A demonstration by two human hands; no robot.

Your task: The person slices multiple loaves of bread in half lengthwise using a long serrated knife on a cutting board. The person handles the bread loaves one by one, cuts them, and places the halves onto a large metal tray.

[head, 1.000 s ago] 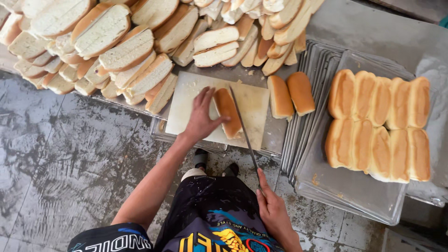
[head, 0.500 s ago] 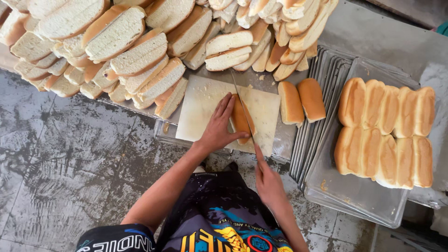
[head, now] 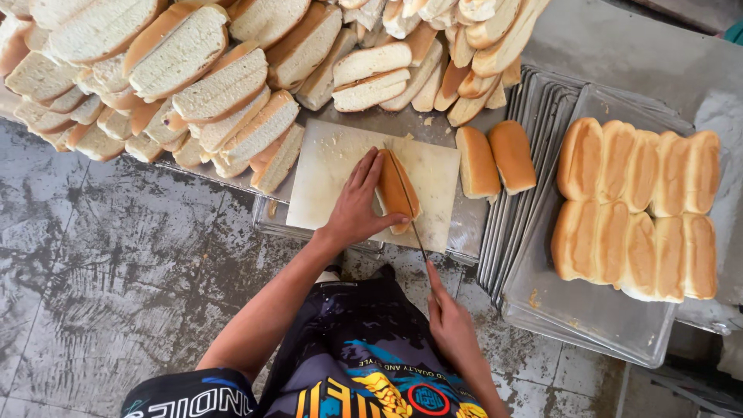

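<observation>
while the left hand (head: 357, 209) lies with fingers together flat on the bun (head: 398, 193), the right hand (head: 450, 325) stays clamped on the knife (head: 408, 205). the bun looks soft and light, best steadied gently along its 9 o'clock flank.

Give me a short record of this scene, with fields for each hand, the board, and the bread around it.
left hand: presses on a roll
right hand: grips a knife, blade lying along the roll
board: pale, under the roll
tray: ten uncut buns in two rows
beside board: two loose rolls
behind board: heap of sliced bread
</observation>
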